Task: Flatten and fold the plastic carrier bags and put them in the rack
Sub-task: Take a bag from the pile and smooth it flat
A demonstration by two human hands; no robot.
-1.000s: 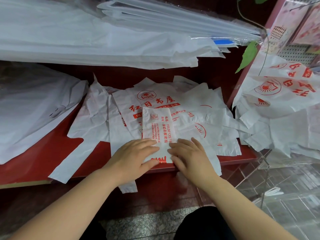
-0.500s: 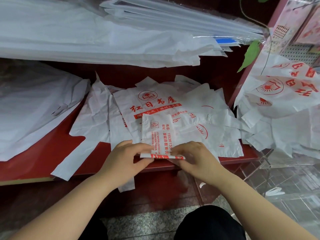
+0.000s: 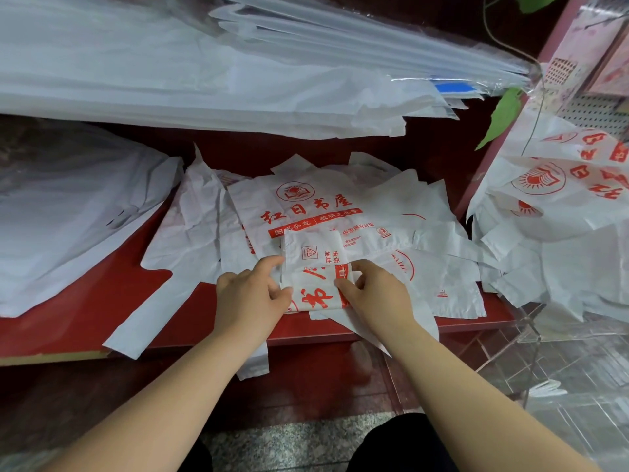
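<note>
As the lower flap stood raised over the upper half, the bag [image 3: 315,264] appeared mid-fold, lying on the pile [image 3: 306,206] at the near edge of the shelf [image 3: 85,301]. The left hand [image 3: 250,296] pinched its 9 o'clock edge, the right hand [image 3: 377,294] its 3 o'clock edge, presumably to keep corners aligned. The rack [image 3: 531,332] stood at 3 o'clock.

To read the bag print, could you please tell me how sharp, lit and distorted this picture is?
Head view: folded bag sharp, red print legible; head view: soft even light, no hard shadows; head view: glare on the clear wrap above; head view: pink post leans, wide-angle.
</note>
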